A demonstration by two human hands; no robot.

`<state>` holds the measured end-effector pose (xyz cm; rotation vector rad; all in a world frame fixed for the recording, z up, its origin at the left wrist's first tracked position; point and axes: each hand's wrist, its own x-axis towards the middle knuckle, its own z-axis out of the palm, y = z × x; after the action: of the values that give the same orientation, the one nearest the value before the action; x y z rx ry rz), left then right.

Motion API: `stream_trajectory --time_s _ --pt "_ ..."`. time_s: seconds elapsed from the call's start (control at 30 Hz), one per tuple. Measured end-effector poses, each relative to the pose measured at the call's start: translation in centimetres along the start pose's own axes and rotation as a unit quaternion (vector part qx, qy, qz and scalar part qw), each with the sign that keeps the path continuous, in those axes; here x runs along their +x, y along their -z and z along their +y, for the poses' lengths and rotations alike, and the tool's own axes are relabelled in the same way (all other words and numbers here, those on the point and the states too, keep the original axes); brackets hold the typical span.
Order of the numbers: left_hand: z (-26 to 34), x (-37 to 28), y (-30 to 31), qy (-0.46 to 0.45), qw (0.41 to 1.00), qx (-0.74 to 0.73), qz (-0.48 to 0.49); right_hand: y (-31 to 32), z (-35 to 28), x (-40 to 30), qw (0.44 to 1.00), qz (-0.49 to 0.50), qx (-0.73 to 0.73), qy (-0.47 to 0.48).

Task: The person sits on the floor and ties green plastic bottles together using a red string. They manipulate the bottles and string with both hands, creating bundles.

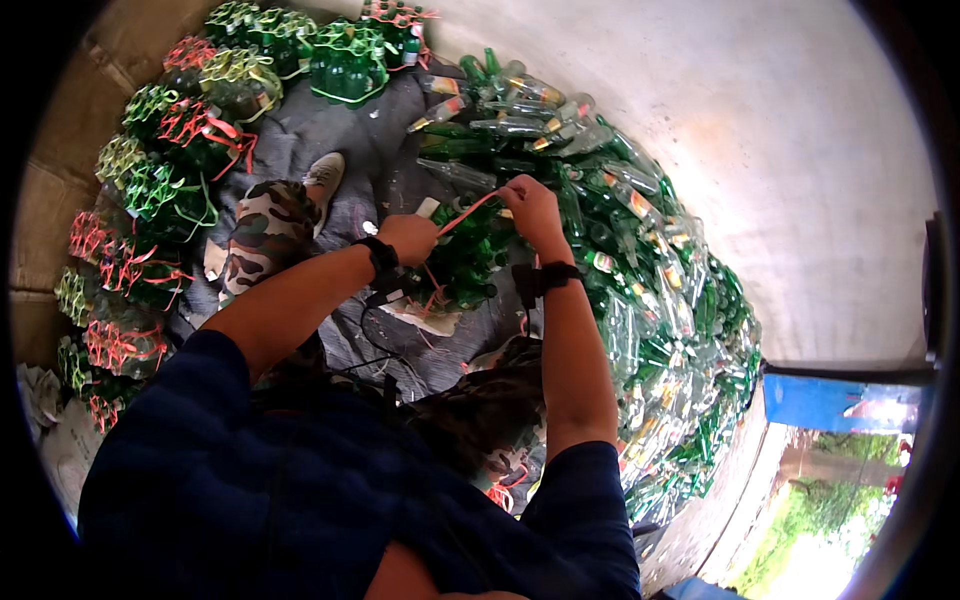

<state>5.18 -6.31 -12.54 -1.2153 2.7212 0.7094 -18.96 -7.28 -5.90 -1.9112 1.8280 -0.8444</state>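
A length of red plastic strapping (pixel 468 214) is stretched between my two hands. My left hand (pixel 409 238) grips its lower left end in a closed fist. Its upper right end is pinched in the fingers of my right hand (pixel 529 208). Below the strap stands a cluster of green glass bottles (pixel 474 262) on the ground between my legs. More red strapping (pixel 433 292) hangs at the near side of this cluster. A pale flat piece of board (pixel 424 318) lies by the bottles, partly under them. My hands hide part of the cluster.
A large heap of loose green and clear bottles (pixel 622 225) lies to the right against a pale wall (pixel 787 150). Bottle bundles tied with red, green and yellow strapping (pixel 349 64) line the left and far side. Dark woven sheeting (pixel 300 120) covers the floor. A bright opening (pixel 817 510) shows at lower right.
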Motion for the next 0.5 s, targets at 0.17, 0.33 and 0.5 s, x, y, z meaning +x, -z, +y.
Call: stream_trajectory --time_s 0.17,0.33,0.5 --pt "-0.6 0.8 0.2 0.029 0.999 0.003 -0.021 -2.2 1.9 2.3 1.0 0.005 -0.011 -0.009" --pt "0.3 -0.4 2.5 0.071 0.997 -0.034 -0.024 -4.5 1.5 3.8 0.998 -0.018 -0.054 -0.014" --pt "-1.5 1.0 -0.6 0.074 0.994 -0.08 0.008 -6.0 3.1 4.8 0.991 -0.062 -0.111 -0.043"
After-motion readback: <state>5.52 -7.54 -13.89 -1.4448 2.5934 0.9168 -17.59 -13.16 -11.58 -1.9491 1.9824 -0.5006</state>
